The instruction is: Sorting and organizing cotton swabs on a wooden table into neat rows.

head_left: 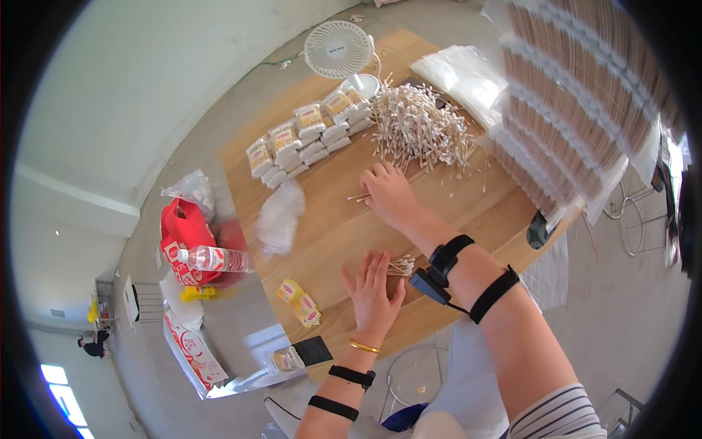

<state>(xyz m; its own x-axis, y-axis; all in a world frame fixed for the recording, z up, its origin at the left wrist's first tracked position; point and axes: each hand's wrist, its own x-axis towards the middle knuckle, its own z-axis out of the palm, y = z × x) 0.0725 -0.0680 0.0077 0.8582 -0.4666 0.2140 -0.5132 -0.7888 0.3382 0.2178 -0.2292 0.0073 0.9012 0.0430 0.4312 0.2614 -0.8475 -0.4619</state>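
My left hand (371,293) lies flat on the wooden table (333,245), its fingers stretched out. Beside its fingers and thumb is a small bunch of cotton swabs (401,266). Farther up the table my right hand (391,194) has its fingers curled, with a few cotton swabs (357,197) sticking out on the left; the palm is hidden. Just beyond it rises a large loose heap of cotton swabs (420,124). Filled swab packs (284,139) stand stacked at the far left. Small yellow and white cards (300,301) lie left of my left hand.
Clear plastic bags (280,216) lie at the table's left edge, more plastic bags (462,77) at the back. A white fan (338,50) stands behind the heap. Wrapped stick bundles (578,95) tower at the right. A red bag (186,238) and a bottle (212,258) sit off the left side.
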